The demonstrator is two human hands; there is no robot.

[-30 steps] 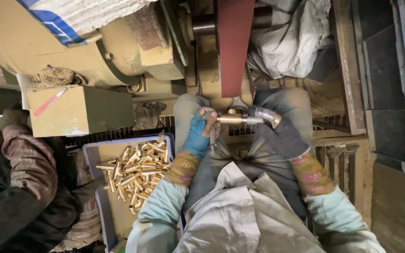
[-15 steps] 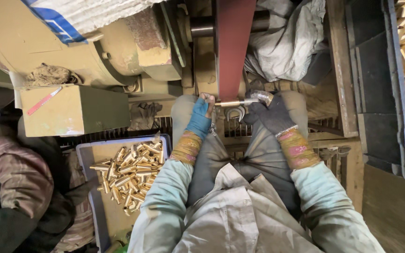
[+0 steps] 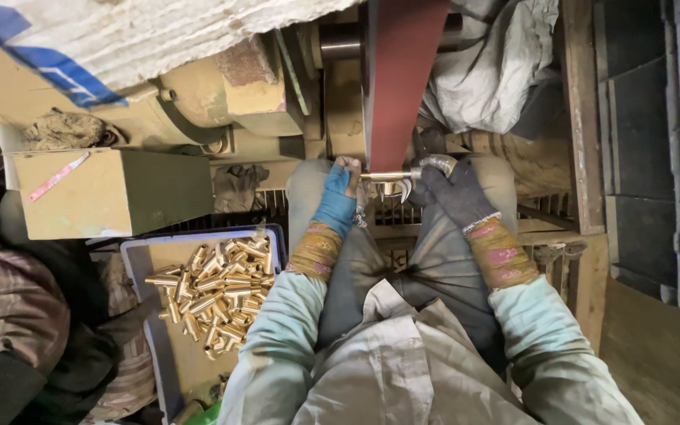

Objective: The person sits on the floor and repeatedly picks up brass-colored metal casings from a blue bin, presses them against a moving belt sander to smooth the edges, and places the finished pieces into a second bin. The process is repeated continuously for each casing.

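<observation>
While pressed against the lower end of the red sanding belt (image 3: 401,79), brass fitting (image 3: 391,178) clamped at both ends: left hand (image 3: 338,193) in blue glove, right hand (image 3: 449,189) in dark glove. Below left, tray (image 3: 139,260) of brass pieces (image 3: 214,295).

Blue-rimmed tray (image 3: 137,260) on the floor at left, heap of brass fittings (image 3: 218,295) lying in it

Single view, head-worn camera, looking steeply down over wearer's chest and lap. Faces forward toward red sanding belt (image 3: 403,79) and machine body. Close range: forearms fill lower centre. Blue tray of brass parts (image 3: 214,295) at lower left, neighbouring person's sleeve at left edge.
</observation>
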